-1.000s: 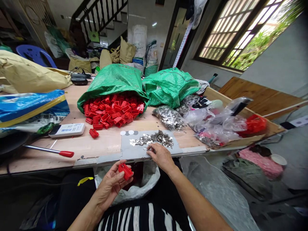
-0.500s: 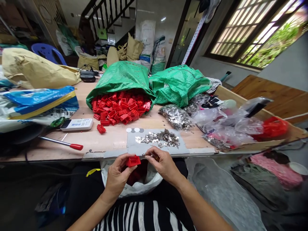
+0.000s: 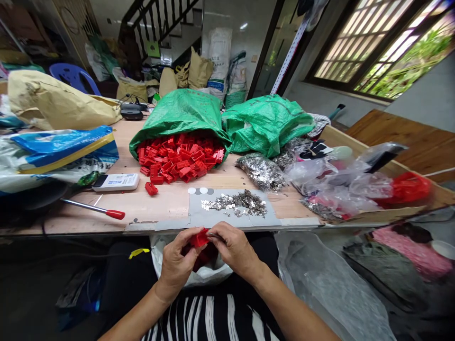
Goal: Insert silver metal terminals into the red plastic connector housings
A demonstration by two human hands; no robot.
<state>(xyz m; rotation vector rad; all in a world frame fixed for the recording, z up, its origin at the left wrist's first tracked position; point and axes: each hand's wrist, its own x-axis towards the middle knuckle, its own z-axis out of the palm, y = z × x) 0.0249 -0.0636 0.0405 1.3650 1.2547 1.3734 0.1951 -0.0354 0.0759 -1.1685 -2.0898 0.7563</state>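
Observation:
Above the table's front edge, my left hand (image 3: 179, 253) pinches a small red plastic housing (image 3: 199, 238) between thumb and fingers. My right hand (image 3: 234, 248) is closed on a thin, dark metal tool (image 3: 215, 235) whose tip meets the housing's right side; its exact kind is hard to make out. Any small metal piece at the contact is hidden by the fingers. Below both hands, an open white bag (image 3: 161, 265) in my lap has red parts in it. Just beyond them, small metal pieces (image 3: 245, 202) lie heaped on a grey mat (image 3: 202, 219).
Red housings (image 3: 183, 158) spill from a green sack (image 3: 188, 109); one loose housing (image 3: 151, 188) lies nearer. A clear bag of metal pieces (image 3: 261, 170) sits right of centre. At left are a white scale-like device (image 3: 117, 182) and a red-tipped lever (image 3: 115, 214). A box (image 3: 387, 215) holds plastic bags.
My right hand has moved left to the housing, bringing the dark tool against it. My left hand has turned the housing, and its open side no longer faces me as plainly.

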